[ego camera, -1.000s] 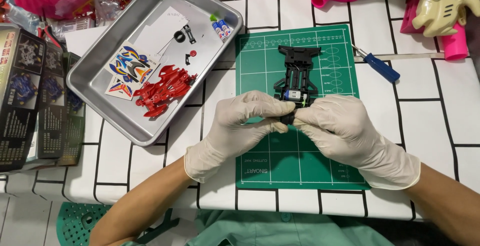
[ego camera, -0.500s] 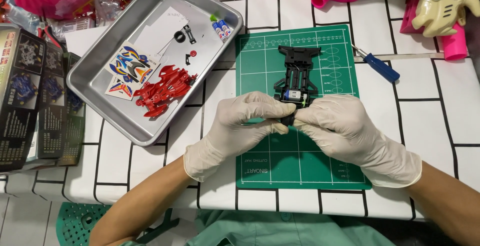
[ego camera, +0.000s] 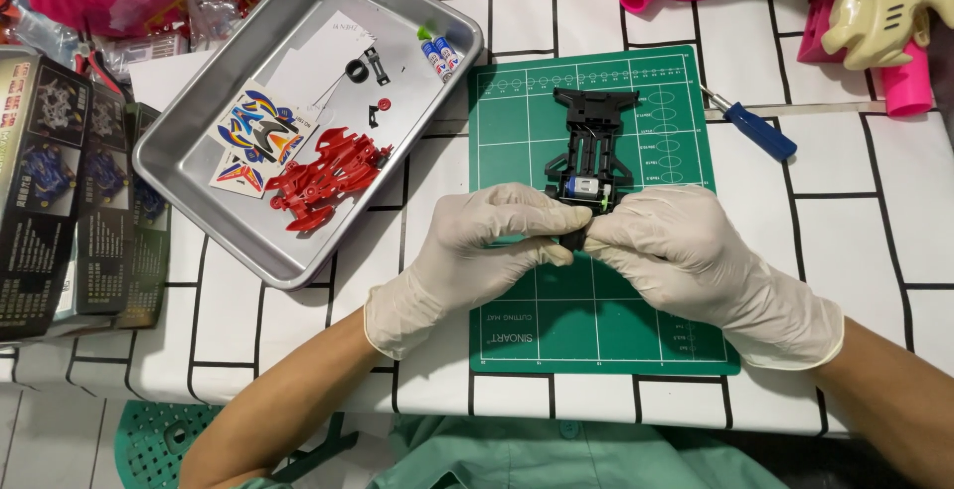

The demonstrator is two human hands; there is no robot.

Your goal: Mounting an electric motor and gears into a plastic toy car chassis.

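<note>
Head view: I see no shift since a second ago; left hand and right hand stay pinched shut on the black chassis.

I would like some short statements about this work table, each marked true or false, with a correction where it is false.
1. Both hands wear pale gloves. True: the left hand and the right hand are gloved.
2. The black toy car chassis lies in the metal tray. False: it lies on the green cutting mat, its near end between the fingers of both hands.
3. The red plastic body shell lies in the tray. True.
4. The blue-handled screwdriver is in the right hand. False: it lies on the table, right of the mat, apart from both hands.
5. The sticker sheet lies on the mat. False: it is in the tray beside the red shell.
</note>
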